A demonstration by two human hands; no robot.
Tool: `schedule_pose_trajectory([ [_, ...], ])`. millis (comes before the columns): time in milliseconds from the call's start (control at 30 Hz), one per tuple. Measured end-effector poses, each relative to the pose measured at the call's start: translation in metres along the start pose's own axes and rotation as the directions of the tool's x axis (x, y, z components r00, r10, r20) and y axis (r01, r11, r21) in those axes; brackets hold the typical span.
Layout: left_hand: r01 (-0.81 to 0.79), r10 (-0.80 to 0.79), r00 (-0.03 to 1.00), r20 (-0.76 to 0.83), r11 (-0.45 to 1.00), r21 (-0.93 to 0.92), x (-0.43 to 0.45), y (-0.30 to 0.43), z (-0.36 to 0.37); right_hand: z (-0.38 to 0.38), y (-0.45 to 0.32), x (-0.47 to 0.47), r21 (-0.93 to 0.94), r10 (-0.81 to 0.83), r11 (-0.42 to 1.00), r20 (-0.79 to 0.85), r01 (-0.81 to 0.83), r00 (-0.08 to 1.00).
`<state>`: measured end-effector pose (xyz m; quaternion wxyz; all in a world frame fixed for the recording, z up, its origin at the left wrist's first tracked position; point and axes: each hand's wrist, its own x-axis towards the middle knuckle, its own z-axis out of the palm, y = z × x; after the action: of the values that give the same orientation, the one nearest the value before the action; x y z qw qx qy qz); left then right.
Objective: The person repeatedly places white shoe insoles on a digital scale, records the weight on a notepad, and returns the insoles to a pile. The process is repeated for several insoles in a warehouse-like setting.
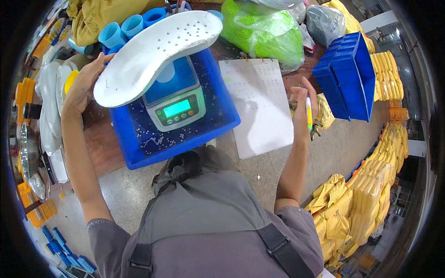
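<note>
A white shoe-sole-shaped piece with small holes (153, 55) lies across the top of a digital weighing scale (177, 107), whose display glows green. The scale stands in a blue plastic tray (229, 116) with white granules strewn over its floor. My left hand (85, 80) is at the left edge of the white piece, fingers pointing up toward the blue cups. Its fingertips are partly hidden, so a grip on the piece cannot be made out. In my right hand (304, 97) is a white marker pen (309, 113) with a yellow-green end, right of a spiral-bound paper pad (262, 118) bearing handwriting.
Blue cups (132, 26) stand behind the tray. A clear bag of green granules (262, 33) sits at the back, with blue bins (344, 76) to its right. More white sole pieces (52, 104) are stacked at left. Yellow sacks (361, 198) line the right.
</note>
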<state>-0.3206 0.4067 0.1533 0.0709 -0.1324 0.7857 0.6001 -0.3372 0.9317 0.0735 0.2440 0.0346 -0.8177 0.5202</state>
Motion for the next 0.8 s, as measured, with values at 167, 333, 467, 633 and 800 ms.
schedule_pose_trajectory([
  [167,0.04,-0.037,0.999,0.037,0.996,-0.076,0.005,-0.005,-0.004,0.023,0.016,0.0,0.125,0.227,0.958,0.219,-0.258,0.949],
  [333,0.043,-0.044,0.999,0.0,0.998,-0.05,0.005,-0.008,-0.005,0.032,0.032,0.004,0.138,0.378,0.902,0.201,-0.408,0.904],
  [467,-0.023,0.019,0.998,-0.052,0.997,-0.074,0.001,-0.008,-0.001,0.031,0.038,0.005,0.2,0.404,0.878,0.176,-0.435,0.897],
  [633,-0.052,0.049,0.997,-0.053,0.996,-0.075,-0.003,-0.006,0.001,0.034,0.038,0.005,0.3,0.417,0.839,0.184,-0.455,0.89],
  [800,-0.069,0.065,0.995,-0.074,0.996,-0.053,-0.007,-0.005,0.001,0.04,0.031,0.003,0.303,0.472,0.808,0.183,-0.506,0.862],
])
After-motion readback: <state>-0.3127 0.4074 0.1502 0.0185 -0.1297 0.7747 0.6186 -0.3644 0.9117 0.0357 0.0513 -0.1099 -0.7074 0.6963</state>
